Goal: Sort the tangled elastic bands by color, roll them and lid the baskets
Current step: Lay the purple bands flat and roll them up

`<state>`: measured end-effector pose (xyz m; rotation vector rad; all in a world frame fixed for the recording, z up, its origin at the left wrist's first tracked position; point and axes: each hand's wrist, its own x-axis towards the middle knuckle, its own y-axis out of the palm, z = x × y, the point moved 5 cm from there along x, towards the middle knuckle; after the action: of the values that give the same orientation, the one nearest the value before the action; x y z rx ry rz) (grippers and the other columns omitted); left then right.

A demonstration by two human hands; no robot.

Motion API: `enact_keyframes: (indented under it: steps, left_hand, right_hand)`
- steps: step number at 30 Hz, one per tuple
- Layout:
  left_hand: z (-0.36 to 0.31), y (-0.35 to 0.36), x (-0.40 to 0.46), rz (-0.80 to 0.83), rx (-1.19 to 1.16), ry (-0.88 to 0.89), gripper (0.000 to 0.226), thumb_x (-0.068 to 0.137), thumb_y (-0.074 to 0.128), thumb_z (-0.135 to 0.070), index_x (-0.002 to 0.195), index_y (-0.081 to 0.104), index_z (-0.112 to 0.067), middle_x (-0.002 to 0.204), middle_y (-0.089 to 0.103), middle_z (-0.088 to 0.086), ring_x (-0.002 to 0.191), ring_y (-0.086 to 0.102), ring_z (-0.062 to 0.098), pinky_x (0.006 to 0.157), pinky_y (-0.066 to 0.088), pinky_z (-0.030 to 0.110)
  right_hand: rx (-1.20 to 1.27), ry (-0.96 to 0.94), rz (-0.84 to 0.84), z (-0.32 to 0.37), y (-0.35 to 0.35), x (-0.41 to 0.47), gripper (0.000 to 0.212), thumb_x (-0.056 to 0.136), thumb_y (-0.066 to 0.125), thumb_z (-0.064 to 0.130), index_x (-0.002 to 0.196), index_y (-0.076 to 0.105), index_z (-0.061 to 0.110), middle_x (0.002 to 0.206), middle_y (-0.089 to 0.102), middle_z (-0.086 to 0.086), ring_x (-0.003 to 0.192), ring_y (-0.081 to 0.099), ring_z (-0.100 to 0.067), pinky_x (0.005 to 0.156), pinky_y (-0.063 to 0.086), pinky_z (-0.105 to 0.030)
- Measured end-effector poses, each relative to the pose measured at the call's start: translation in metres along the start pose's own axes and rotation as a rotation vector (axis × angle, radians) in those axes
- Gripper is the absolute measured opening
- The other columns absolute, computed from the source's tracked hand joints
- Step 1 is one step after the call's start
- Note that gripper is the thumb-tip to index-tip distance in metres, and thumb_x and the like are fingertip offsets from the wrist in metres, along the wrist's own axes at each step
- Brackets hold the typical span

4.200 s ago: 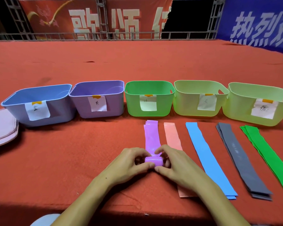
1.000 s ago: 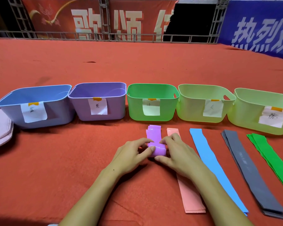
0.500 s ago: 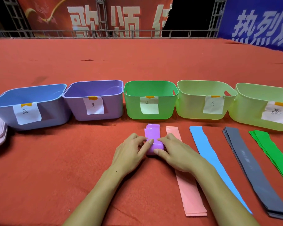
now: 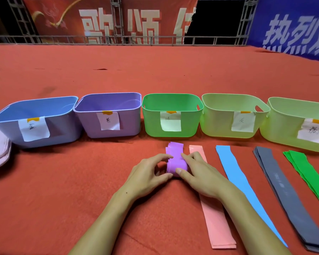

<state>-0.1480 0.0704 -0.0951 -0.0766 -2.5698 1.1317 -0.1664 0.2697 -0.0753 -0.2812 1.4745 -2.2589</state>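
Your view is evenly and fairly brightly lit from above; colours look saturated on the red carpet [image 4: 63,181]. Your left hand [image 4: 147,177] and right hand [image 4: 201,175] cast only soft, short shadows beneath the palms and forearms. Beyond your hands, the baskets [image 4: 171,115] throw faint shadows at their bases, and the plastic shows mild sheen without harsh glare. Farther off, the banners [image 4: 127,19] look soft and slightly blurred, with a dark gap between them. Wide-angle distortion bends and stretches things left and right of your hands.

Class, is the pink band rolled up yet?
No: the pink band lies flat on the red cloth, unrolled.
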Motion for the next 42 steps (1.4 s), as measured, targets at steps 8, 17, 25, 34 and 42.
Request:
enact_keyframes:
  steps: [8,17,25,34,42]
  left_hand:
    - [-0.002,0.001,0.001,0.050,0.003,-0.037,0.058,0.085,0.066,-0.067,0.138,0.062,-0.044,0.107,0.072,-0.026,0.080,0.060,-0.003,0.084,0.058,0.040]
    - [0.001,-0.001,0.001,0.012,-0.118,-0.053,0.046,0.083,0.069,-0.066,0.113,0.076,-0.031,0.102,0.061,-0.015,0.079,0.060,0.003,0.077,0.054,0.029]
    - [-0.001,-0.001,0.001,0.036,-0.152,-0.124,0.047,0.087,0.061,-0.065,0.100,0.076,-0.023,0.085,0.073,-0.003,0.076,0.062,0.017,0.077,0.054,0.048]
    - [-0.010,-0.004,-0.002,0.022,-0.079,-0.066,0.038,0.090,0.056,-0.062,0.123,0.065,-0.044,0.084,0.065,-0.019,0.073,0.058,0.003,0.077,0.056,0.039]
    - [-0.014,-0.007,-0.004,-0.027,-0.029,-0.010,0.041,0.088,0.059,-0.061,0.126,0.064,-0.045,0.110,0.056,-0.019,0.084,0.062,0.004,0.082,0.056,0.037]
  right_hand:
    - [0.021,-0.065,-0.089,0.000,-0.003,-0.006,0.056,0.093,0.068,0.059,0.138,0.040,0.041,0.135,0.047,0.019,0.104,0.056,-0.006,0.087,0.050,-0.038]
    - [0.017,-0.079,-0.005,0.002,-0.008,-0.009,0.055,0.099,0.052,0.068,0.146,0.044,0.039,0.132,0.049,0.020,0.108,0.053,-0.003,0.096,0.049,-0.040]
    - [0.138,-0.024,0.010,0.001,-0.007,-0.010,0.052,0.100,0.050,0.066,0.144,0.042,0.040,0.124,0.059,0.023,0.099,0.060,0.004,0.091,0.048,-0.035]
    - [0.123,-0.029,-0.012,0.004,-0.009,-0.009,0.043,0.099,0.050,0.066,0.132,0.052,0.039,0.141,0.039,0.022,0.111,0.060,-0.004,0.100,0.050,-0.042]
    - [0.073,-0.014,-0.004,0.006,-0.003,-0.010,0.034,0.101,0.039,0.070,0.126,0.041,0.048,0.112,0.063,0.007,0.109,0.056,-0.016,0.092,0.049,-0.044]
